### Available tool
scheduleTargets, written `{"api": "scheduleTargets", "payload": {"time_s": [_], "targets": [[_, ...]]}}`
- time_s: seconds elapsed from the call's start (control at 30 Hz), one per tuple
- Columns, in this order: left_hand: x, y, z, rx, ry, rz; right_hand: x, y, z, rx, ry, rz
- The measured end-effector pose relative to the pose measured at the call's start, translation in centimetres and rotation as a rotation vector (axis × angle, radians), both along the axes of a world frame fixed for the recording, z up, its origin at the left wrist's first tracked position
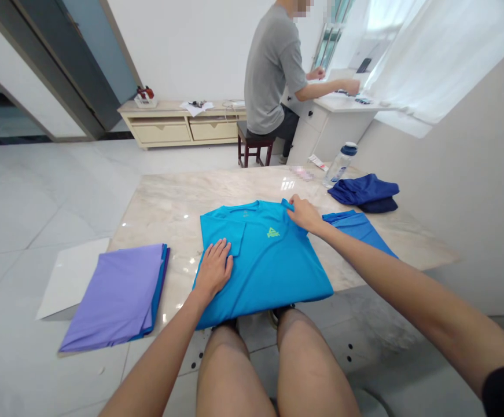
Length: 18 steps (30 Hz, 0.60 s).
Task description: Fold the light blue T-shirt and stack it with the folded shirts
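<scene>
Right hand point(304, 214) pinches shirt point(273, 266) by one shoulder point(287, 204); shirt lies leftward, collar point(243, 208) away from worktop's point(165, 200) near edge; left hand point(215, 269) spread flat on it.

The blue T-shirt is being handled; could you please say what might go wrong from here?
The blue T-shirt reaches the near edge of the table, so it might slip over. The right hand pinches it near one shoulder; a pull could crease it. The lavender-topped stack at the table's edge may slide if bumped.
</scene>
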<state>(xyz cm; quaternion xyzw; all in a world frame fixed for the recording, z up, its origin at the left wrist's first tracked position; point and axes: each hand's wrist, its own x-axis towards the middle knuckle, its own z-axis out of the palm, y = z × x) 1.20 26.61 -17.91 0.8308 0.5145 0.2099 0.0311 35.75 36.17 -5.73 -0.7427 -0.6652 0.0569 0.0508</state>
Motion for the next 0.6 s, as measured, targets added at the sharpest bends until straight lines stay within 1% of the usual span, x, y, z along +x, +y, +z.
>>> {"api": "scheduleTargets", "payload": {"time_s": [0.07,0.13,0.2,0.27,0.33,0.4,0.43,0.5,0.57,0.6], "targets": [[0.1,-0.3,0.2,-0.008,0.014,0.007,-2.3,-0.7,0.6,-0.013,0.113,0.084],[0.1,-0.4,0.5,-0.018,0.022,-0.002,-3.6,-0.9,1.1,-0.006,0.209,0.148],[-0.2,0.2,0.9,-0.033,0.003,-0.004,-3.7,0.1,1.1,0.031,0.224,0.208],[-0.8,1.9,1.3,-0.048,-0.05,0.052,-2.7,2.1,0.5,0.046,0.171,0.254],[-1.8,5.0,1.8,-0.055,-0.119,0.167,-1.2,4.8,-0.8,0.01,0.13,0.304],[-2.7,9.2,2.2,-0.065,-0.181,0.262,0.5,7.8,-2.4,-0.037,0.115,0.365],[-3.1,11.5,2.4,-0.086,-0.208,0.279,1.2,9.2,-3.2,-0.061,0.11,0.389],[-3.7,15.9,2.7,-0.193,-0.239,0.276,2.5,11.7,-4.7,-0.122,0.115,0.402],[-4.0,19.6,3.0,-0.317,-0.228,0.271,3.4,13.8,-5.8,-0.212,0.157,0.384],[-4.1,21.1,3.1,-0.378,-0.201,0.258,3.8,14.6,-6.2,-0.26,0.186,0.381]]}}
